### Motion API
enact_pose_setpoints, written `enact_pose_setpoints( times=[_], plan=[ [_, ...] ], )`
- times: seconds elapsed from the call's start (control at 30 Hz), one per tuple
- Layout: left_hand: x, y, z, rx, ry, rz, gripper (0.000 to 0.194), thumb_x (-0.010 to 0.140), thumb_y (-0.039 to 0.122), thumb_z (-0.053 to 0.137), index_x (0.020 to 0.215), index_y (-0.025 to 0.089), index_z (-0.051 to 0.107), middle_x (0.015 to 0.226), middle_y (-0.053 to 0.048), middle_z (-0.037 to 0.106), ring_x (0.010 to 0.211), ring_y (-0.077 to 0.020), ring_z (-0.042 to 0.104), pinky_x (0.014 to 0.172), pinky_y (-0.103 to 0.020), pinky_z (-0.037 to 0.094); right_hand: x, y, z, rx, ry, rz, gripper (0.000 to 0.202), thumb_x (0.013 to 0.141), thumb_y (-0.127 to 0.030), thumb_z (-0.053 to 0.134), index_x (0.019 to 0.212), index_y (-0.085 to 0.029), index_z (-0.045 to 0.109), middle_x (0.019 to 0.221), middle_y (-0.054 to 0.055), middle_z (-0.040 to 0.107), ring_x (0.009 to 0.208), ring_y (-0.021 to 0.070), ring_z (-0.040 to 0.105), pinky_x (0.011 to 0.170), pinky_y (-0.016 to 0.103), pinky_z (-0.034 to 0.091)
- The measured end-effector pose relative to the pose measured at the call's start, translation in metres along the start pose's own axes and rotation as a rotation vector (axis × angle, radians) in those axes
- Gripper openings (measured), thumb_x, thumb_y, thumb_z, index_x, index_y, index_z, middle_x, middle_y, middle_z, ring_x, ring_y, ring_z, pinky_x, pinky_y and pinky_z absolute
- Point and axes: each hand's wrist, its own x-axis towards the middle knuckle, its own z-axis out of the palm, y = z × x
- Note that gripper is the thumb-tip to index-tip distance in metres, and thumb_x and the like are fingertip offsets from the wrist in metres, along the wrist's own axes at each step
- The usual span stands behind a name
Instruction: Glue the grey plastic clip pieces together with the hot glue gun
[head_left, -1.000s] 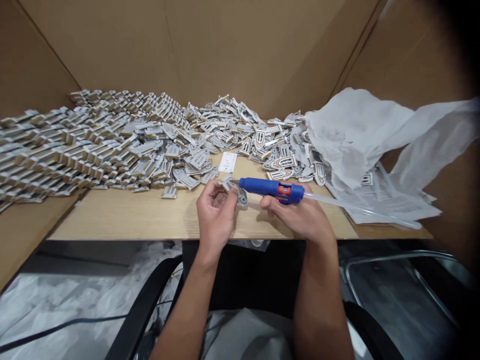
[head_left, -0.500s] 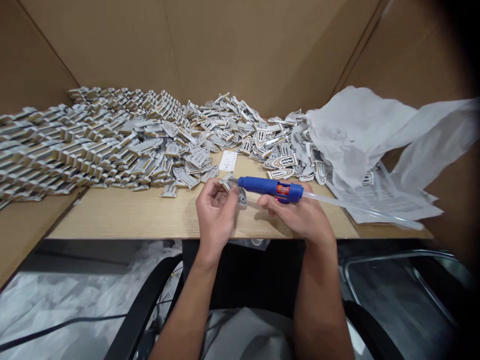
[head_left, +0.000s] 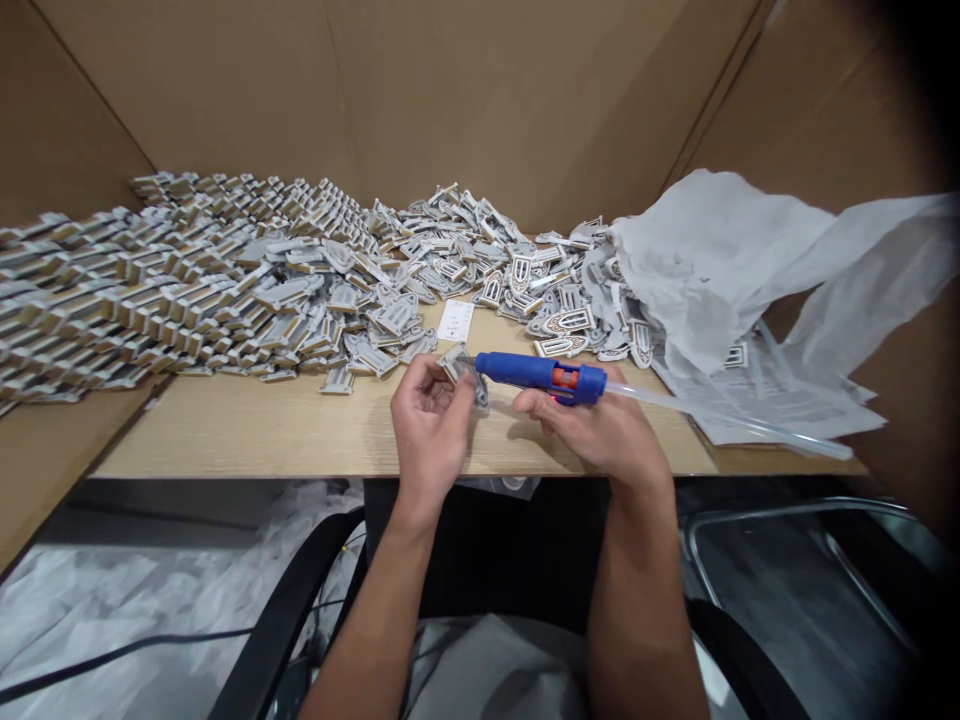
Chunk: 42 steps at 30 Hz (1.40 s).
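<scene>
My left hand (head_left: 433,425) pinches a small grey and white arch-shaped piece (head_left: 456,366) between thumb and fingers, above the front of the wooden table (head_left: 262,430). A blue glue gun (head_left: 525,370) is gripped in my right hand (head_left: 600,425), its nozzle pointing left and at or very near the piece. A long clear glue stick (head_left: 720,424) sticks out of its back end to the right. Behind my hands lies a loose pile of similar pieces (head_left: 442,240), with a small white label (head_left: 456,321) at its front.
Stacked rows of such pieces (head_left: 135,290) fill the left side. White wrapping sheet (head_left: 697,260) and printed papers (head_left: 787,400) lie at the right. Cardboard walls (head_left: 480,100) enclose the back and sides. A black chair armrest (head_left: 292,610) stands below the table's edge.
Both hands stay almost still. The glue gun has shifted very slightly to the left, and the held piece has barely moved.
</scene>
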Motion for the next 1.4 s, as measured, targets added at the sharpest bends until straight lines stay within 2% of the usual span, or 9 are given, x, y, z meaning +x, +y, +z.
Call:
enact_pose_setpoints(
  times=[0.2,0.67,0.9,1.0,1.13,1.3,1.4],
  plan=[
    [0.0,-0.001,0.0,0.004,-0.006,0.018,0.021,0.088,0.02,0.074,0.082,0.02,0.054,0.074,0.004,0.05,0.064,-0.0098,0.046,0.059,-0.021,0.037,0.0,-0.001,-0.001,0.022,-0.02,0.005,0.033,0.085,-0.051,0.077,0.063,-0.027,0.071,0.05,-0.004,0.057,0.053,0.0152,0.053,0.054,0.027,0.038],
    [0.001,-0.001,0.0,0.009,-0.01,0.023,0.022,0.088,0.02,0.073,0.081,0.02,0.052,0.072,0.004,0.048,0.063,-0.0094,0.044,0.058,-0.02,0.037,0.0,-0.002,-0.001,0.036,-0.036,0.082,0.036,0.083,-0.058,0.075,0.065,-0.027,0.074,0.052,-0.003,0.059,0.054,0.0164,0.055,0.055,0.028,0.039],
    [0.002,0.0,0.001,-0.009,0.011,-0.001,0.023,0.086,0.018,0.074,0.081,0.02,0.052,0.072,0.004,0.049,0.064,-0.0095,0.047,0.058,-0.019,0.04,0.003,-0.003,0.001,0.039,-0.039,0.008,0.04,0.083,-0.059,0.076,0.064,-0.024,0.066,0.059,-0.002,0.061,0.058,0.0162,0.054,0.056,0.029,0.038],
    [0.001,0.002,0.001,0.009,0.026,-0.016,0.025,0.086,0.019,0.074,0.079,0.021,0.051,0.071,0.005,0.049,0.062,-0.0089,0.047,0.057,-0.019,0.041,0.004,-0.005,0.002,0.044,-0.021,-0.044,0.044,0.082,-0.059,0.077,0.063,-0.023,0.061,0.062,-0.003,0.058,0.06,0.0154,0.052,0.056,0.029,0.038],
    [0.002,0.0,0.0,0.009,0.034,-0.023,0.025,0.086,0.022,0.075,0.081,0.021,0.051,0.073,0.004,0.052,0.062,-0.009,0.051,0.058,-0.019,0.043,0.006,-0.008,0.003,0.038,-0.04,-0.099,0.047,0.087,-0.059,0.072,0.062,-0.022,0.057,0.061,-0.003,0.053,0.059,0.0141,0.05,0.057,0.029,0.037],
    [0.003,-0.002,0.0,-0.007,0.035,-0.021,0.024,0.087,0.026,0.077,0.084,0.021,0.054,0.077,0.003,0.059,0.067,-0.0102,0.058,0.062,-0.019,0.047,0.008,-0.005,0.009,0.041,0.005,-0.11,0.044,0.085,-0.053,0.077,0.063,-0.022,0.058,0.065,-0.003,0.057,0.063,0.0142,0.053,0.059,0.027,0.04],
    [0.002,0.0,0.001,-0.011,0.007,-0.053,0.024,0.086,0.029,0.079,0.085,0.02,0.056,0.078,0.002,0.063,0.067,-0.0108,0.06,0.063,-0.02,0.049,0.006,-0.005,0.015,0.167,0.073,-0.048,0.042,0.086,-0.058,0.075,0.07,-0.021,0.064,0.068,-0.001,0.061,0.062,0.014,0.053,0.058,0.027,0.043]
  ],
)
